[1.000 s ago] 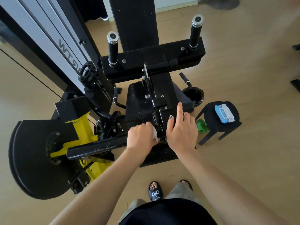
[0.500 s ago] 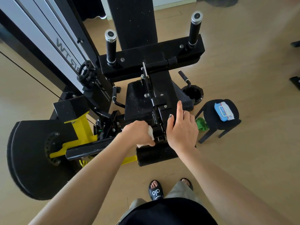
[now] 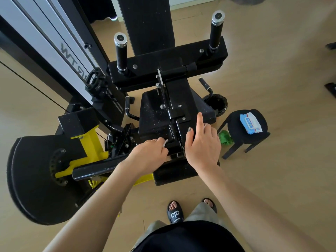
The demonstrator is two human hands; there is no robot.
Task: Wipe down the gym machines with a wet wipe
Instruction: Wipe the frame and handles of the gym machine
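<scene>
A black gym machine with a seat pad (image 3: 154, 113) and a metal adjustment bracket (image 3: 174, 113) fills the middle of the view. My left hand (image 3: 149, 155) holds a white wet wipe (image 3: 165, 142), mostly hidden under its fingers, against the front left of the seat beside the bracket. My right hand (image 3: 201, 144) rests on the right side of the seat front, index finger stretched forward and thumb against the bracket's side.
A black stool (image 3: 236, 135) at the right carries a pack of wet wipes (image 3: 250, 123), with a green cloth (image 3: 225, 138) on the floor beside it. Upright handles (image 3: 120, 51) (image 3: 216, 30) rise behind the seat. A black cam disc (image 3: 32, 175) and yellow frame (image 3: 87, 148) stand left.
My left hand has slid with the wipe from the front roller pad up and forward onto the seat's front left edge. My right hand has stayed in place.
</scene>
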